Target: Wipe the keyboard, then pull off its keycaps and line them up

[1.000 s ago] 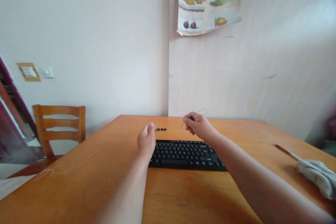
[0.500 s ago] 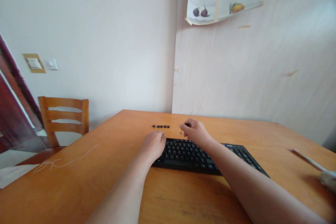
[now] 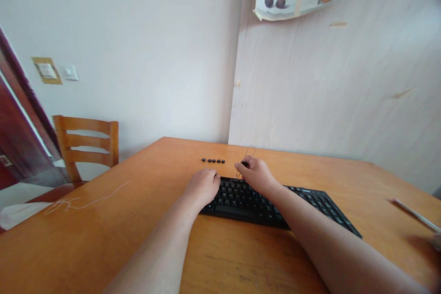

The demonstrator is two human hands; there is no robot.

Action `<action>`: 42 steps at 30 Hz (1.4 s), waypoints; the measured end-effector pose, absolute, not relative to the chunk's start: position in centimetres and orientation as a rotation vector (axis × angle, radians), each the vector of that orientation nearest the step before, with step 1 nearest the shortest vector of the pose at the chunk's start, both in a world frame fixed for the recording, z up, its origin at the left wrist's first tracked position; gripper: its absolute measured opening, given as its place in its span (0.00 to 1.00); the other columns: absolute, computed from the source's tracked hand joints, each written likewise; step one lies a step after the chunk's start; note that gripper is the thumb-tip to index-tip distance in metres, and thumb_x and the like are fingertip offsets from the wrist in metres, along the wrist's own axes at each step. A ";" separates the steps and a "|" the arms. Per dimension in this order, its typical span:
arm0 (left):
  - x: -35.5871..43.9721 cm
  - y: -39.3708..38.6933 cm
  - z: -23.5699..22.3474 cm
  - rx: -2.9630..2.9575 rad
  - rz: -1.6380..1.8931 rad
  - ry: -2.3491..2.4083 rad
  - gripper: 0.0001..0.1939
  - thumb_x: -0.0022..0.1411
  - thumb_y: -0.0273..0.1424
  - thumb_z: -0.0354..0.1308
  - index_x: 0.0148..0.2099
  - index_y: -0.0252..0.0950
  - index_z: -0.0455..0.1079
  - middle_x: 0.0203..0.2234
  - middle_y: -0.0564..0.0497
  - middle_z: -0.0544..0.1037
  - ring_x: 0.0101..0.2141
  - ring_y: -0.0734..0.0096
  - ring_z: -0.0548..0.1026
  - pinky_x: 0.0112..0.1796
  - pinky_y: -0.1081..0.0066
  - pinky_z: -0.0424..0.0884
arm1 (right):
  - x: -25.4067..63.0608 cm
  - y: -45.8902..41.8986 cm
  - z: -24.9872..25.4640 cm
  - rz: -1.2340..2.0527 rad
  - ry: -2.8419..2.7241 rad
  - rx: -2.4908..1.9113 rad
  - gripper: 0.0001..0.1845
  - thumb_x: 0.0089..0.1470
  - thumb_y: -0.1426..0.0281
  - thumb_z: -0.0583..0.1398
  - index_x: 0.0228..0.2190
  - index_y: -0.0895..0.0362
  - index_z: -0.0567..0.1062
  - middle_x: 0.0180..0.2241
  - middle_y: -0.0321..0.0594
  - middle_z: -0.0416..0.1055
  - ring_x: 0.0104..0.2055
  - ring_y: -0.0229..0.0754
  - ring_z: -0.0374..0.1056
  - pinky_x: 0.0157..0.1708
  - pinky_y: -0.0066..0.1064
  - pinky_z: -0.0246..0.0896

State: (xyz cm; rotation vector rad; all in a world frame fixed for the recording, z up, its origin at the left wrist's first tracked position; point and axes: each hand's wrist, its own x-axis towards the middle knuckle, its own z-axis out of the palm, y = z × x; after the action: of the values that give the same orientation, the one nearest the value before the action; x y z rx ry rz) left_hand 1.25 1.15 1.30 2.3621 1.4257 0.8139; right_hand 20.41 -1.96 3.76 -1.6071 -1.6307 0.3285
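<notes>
Chair (image 3: pixel 87 139) stands left of the table (image 3: pixel 86 248), where the left hand (image 3: pixel 202 187) curls, its grip unclear, at the black keyboard's (image 3: pixel 237 200) left end, five small black pieces (image 3: pixel 214 161) line up behind, and the right hand (image 3: pixel 257 175) pinches a wire tool (image 3: pixel 245 164) over the keyboard's rear edge.

We're on one head-worn cam: looks forward and down from the near side, table (image 3: pixel 234 257) close below, wall (image 3: pixel 155 55) farther ahead.

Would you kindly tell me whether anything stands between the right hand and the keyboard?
Only the wire tool that the right hand holds: its lower ends point down toward the back edge of the keyboard. Nothing else visible stands between them.
</notes>
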 end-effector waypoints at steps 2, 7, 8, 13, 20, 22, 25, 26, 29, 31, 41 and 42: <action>1.3 1.1 1.3 2.363 0.824 1.425 0.12 0.63 0.34 0.51 0.32 0.38 0.74 0.34 0.42 0.79 0.40 0.58 0.76 0.44 0.64 0.66 | 20.3 -2.1 3.9 0.301 -1.639 -1.620 0.14 0.54 0.60 0.57 0.22 0.55 0.68 0.18 0.34 0.67 0.23 0.37 0.62 0.24 0.28 0.50; 1.3 0.8 1.6 2.498 0.747 1.447 0.15 0.65 0.33 0.47 0.32 0.37 0.73 0.33 0.41 0.79 0.38 0.58 0.75 0.40 0.65 0.66 | 19.9 -2.5 4.1 0.248 -1.679 -1.657 0.14 0.53 0.61 0.56 0.21 0.55 0.67 0.19 0.35 0.66 0.23 0.37 0.61 0.25 0.28 0.49; 1.3 0.8 1.6 2.517 0.734 1.454 0.15 0.65 0.33 0.47 0.32 0.37 0.73 0.32 0.41 0.78 0.38 0.58 0.75 0.40 0.65 0.66 | 19.8 -2.5 4.1 0.241 -1.683 -1.659 0.14 0.54 0.62 0.56 0.21 0.55 0.67 0.19 0.35 0.66 0.23 0.37 0.61 0.25 0.28 0.49; 1.4 0.8 1.5 2.539 0.740 1.447 0.16 0.65 0.34 0.46 0.32 0.36 0.73 0.32 0.41 0.78 0.37 0.58 0.75 0.38 0.65 0.66 | 19.6 -2.5 3.8 0.188 -1.693 -1.670 0.13 0.54 0.63 0.56 0.21 0.55 0.66 0.19 0.35 0.65 0.24 0.38 0.61 0.26 0.28 0.49; 1.5 0.6 1.7 2.512 0.730 1.464 0.15 0.65 0.34 0.47 0.32 0.37 0.73 0.32 0.41 0.78 0.37 0.58 0.75 0.39 0.65 0.66 | 19.6 -2.2 3.3 0.143 -1.730 -1.678 0.13 0.55 0.64 0.56 0.22 0.54 0.64 0.19 0.35 0.65 0.24 0.38 0.61 0.26 0.28 0.49; 1.5 0.6 1.7 2.519 0.741 1.461 0.16 0.65 0.34 0.46 0.31 0.37 0.73 0.31 0.41 0.78 0.36 0.57 0.75 0.38 0.64 0.66 | 19.6 -2.2 3.3 0.138 -1.738 -1.682 0.12 0.55 0.65 0.56 0.22 0.54 0.64 0.19 0.35 0.65 0.24 0.38 0.61 0.26 0.28 0.49; 1.5 0.7 1.5 2.487 0.769 1.457 0.15 0.64 0.34 0.47 0.30 0.37 0.73 0.31 0.41 0.78 0.36 0.57 0.75 0.39 0.63 0.67 | 19.4 -2.2 3.4 0.129 -1.754 -1.696 0.11 0.54 0.66 0.56 0.22 0.54 0.64 0.19 0.36 0.65 0.24 0.38 0.61 0.26 0.28 0.49; 1.5 0.8 1.4 2.470 0.780 1.456 0.15 0.64 0.34 0.48 0.30 0.37 0.73 0.31 0.41 0.78 0.36 0.57 0.75 0.39 0.63 0.67 | 19.3 -2.3 3.4 0.125 -1.759 -1.697 0.11 0.54 0.66 0.56 0.22 0.54 0.64 0.19 0.36 0.65 0.24 0.38 0.61 0.26 0.28 0.49; 1.5 0.8 1.3 2.438 0.805 1.452 0.15 0.63 0.35 0.49 0.29 0.37 0.73 0.30 0.41 0.78 0.36 0.57 0.75 0.40 0.63 0.67 | 19.2 -2.3 3.4 0.114 -1.762 -1.700 0.11 0.55 0.66 0.56 0.22 0.54 0.63 0.19 0.36 0.64 0.25 0.39 0.61 0.26 0.28 0.49; 1.5 0.8 1.3 2.442 0.808 1.454 0.15 0.63 0.35 0.49 0.29 0.37 0.73 0.30 0.41 0.78 0.36 0.57 0.75 0.40 0.63 0.67 | 19.2 -2.2 3.4 0.102 -1.764 -1.705 0.11 0.55 0.66 0.56 0.22 0.54 0.63 0.20 0.36 0.64 0.25 0.39 0.61 0.26 0.28 0.49; 1.6 0.5 1.5 2.441 0.774 1.491 0.14 0.63 0.34 0.49 0.31 0.37 0.74 0.31 0.41 0.78 0.37 0.57 0.75 0.41 0.62 0.68 | 19.0 -2.3 3.1 0.051 -1.818 -1.699 0.09 0.56 0.67 0.55 0.25 0.54 0.64 0.21 0.37 0.67 0.25 0.40 0.63 0.26 0.28 0.48; 1.6 0.5 1.5 2.437 0.777 1.489 0.14 0.63 0.34 0.49 0.31 0.37 0.74 0.31 0.40 0.78 0.37 0.56 0.75 0.41 0.62 0.68 | 18.9 -2.4 3.1 0.050 -1.822 -1.703 0.09 0.56 0.67 0.55 0.25 0.54 0.64 0.21 0.38 0.67 0.25 0.40 0.63 0.26 0.28 0.48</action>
State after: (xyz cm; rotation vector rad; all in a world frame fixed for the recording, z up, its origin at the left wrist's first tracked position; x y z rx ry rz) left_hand 1.60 0.50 1.51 2.4371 1.4893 0.7770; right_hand 18.93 -2.35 3.14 -1.7033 -1.8218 0.0504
